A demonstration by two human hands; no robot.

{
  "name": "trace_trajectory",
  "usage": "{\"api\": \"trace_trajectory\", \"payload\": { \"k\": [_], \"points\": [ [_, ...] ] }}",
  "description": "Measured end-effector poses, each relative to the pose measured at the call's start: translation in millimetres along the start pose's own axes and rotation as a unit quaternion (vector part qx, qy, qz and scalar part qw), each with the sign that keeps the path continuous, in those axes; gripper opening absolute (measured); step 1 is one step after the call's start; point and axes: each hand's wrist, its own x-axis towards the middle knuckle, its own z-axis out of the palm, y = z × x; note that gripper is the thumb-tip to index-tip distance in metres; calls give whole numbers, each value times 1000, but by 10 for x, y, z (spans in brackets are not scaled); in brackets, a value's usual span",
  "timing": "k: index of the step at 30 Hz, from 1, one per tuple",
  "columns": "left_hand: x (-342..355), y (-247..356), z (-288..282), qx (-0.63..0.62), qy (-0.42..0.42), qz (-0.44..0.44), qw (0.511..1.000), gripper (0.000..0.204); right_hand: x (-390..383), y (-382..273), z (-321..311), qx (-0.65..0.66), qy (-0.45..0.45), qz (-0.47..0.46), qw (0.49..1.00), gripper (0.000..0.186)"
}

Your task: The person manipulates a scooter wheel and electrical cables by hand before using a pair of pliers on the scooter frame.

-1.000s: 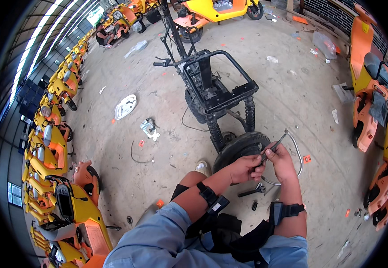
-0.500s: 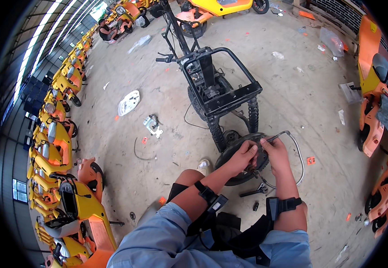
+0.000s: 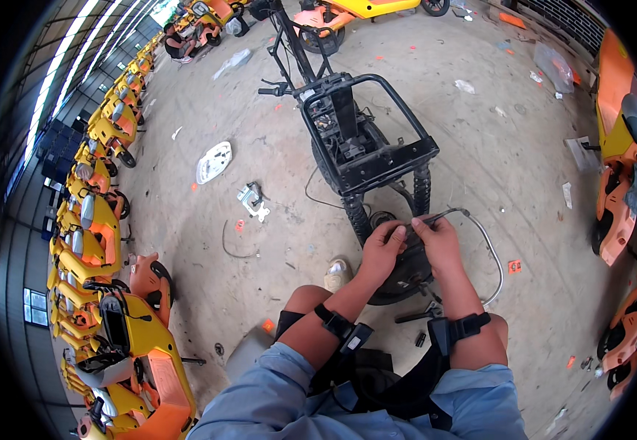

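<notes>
Over the rear wheel (image 3: pixel 410 270) of a stripped black scooter frame (image 3: pixel 366 172), both hands meet with the fingertips close together. My right hand (image 3: pixel 437 246) pinches the end of a dark-and-silver cable (image 3: pixel 496 253), which loops out to the right and curves back down beside the wheel. My left hand (image 3: pixel 383 253) has its thumb and fingers pressed together just left of it; whatever lies between them is too small to make out. Two black shock absorbers (image 3: pixel 422 189) stand between the frame and the wheel.
A black-handled tool (image 3: pixel 415 315) and a small black part (image 3: pixel 420 339) lie near the wheel. On the floor at left are a metal bracket (image 3: pixel 252 202), a white panel (image 3: pixel 214 162) and a loose cable (image 3: pixel 234 249). Yellow-orange scooters (image 3: pixel 138 359) line both sides. Another person (image 3: pixel 179 45) sits far off.
Both hands have shifted slightly, and my left hand has moved left and up from the wheel, leaving a small gap between the hands. The cable loop has swung a little right.
</notes>
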Motion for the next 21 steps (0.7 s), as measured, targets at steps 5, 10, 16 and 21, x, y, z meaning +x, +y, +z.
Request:
{"api": "trace_trajectory", "payload": {
  "k": [5,10,16,21],
  "points": [
    [-42,-73,30,-70,-13,-50,996,33,-103,-208,-51,-20,-36,37,998,18],
    [-150,-74,115,-136,-6,-112,984,37,-143,-129,-158,39,-102,66,992,16],
    [-253,-16,275,-112,-9,-146,983,42,-210,-43,-336,13,-78,20,997,10],
    [-330,-77,346,-162,-43,-178,970,46,-364,-119,-401,1,-62,-4,998,9]
  ]
}}
